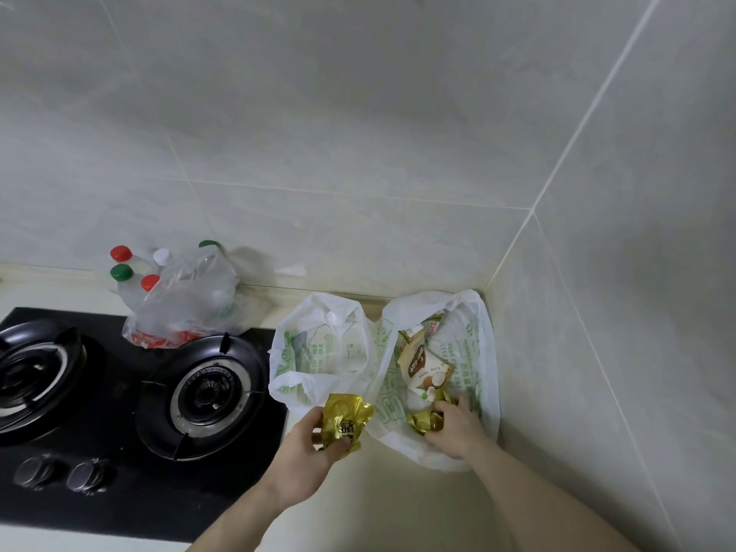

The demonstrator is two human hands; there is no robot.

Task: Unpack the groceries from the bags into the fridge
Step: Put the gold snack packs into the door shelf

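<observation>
Two white plastic bags with green print stand on the pale counter in the corner. The left bag [318, 352] holds white cartons. The right bag [478, 352] holds a coconut-printed packet [423, 366], a green-topped carton and gold-wrapped packets [422, 422]. My left hand [306, 452] holds one gold foil packet [345, 426] just in front of the left bag. My right hand [454, 428] is inside the right bag's mouth, fingers closed on the gold-wrapped packets there.
A black two-burner gas hob [119, 412] with two knobs lies to the left. A clear bag of bottles [183, 304] with red, green and white caps stands behind it against the tiled wall. The tiled side wall [617, 312] rises just right of the bags.
</observation>
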